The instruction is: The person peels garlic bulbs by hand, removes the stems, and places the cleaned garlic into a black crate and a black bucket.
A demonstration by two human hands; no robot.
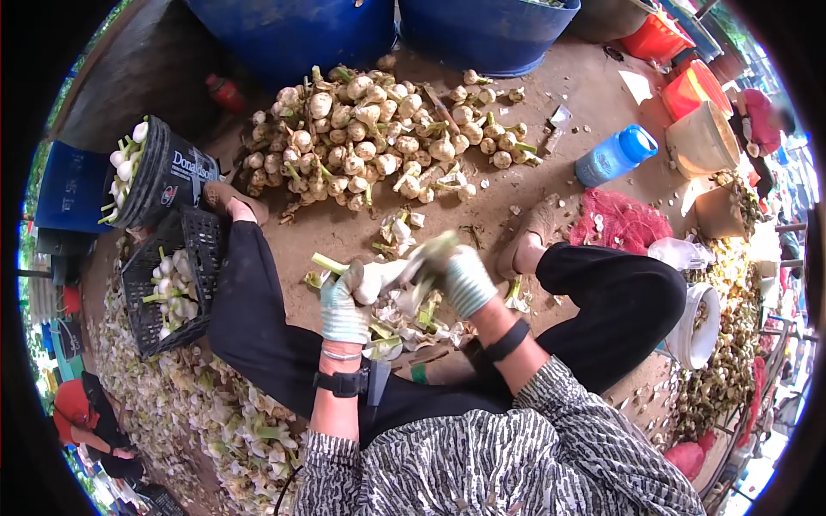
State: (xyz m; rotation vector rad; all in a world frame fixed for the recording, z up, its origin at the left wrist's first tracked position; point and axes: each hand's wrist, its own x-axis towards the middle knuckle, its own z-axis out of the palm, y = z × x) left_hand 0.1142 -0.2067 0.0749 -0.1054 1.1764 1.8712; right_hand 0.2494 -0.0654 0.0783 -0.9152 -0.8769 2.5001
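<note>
Both my hands wear striped, soiled gloves. My left hand (342, 297) is closed around a white garlic bulb (370, 282), whose green stem points left. My right hand (460, 273), somewhat blurred, is beside the bulb, its fingers closed on loose garlic skin (419, 279) at the bulb's right side. Beneath my hands, peeled-off skins and stem pieces (422, 322) lie on the ground between my legs. In front of me is a big heap of unpeeled garlic (361, 138).
On the left, a black bucket (168, 176) and a black crate (142, 288) hold cleaned garlic. Blue tubs (297, 34) stand at the far side. A blue bottle (615, 155), red net (619, 222) and white bucket (695, 325) are on the right. Other people sit at both edges.
</note>
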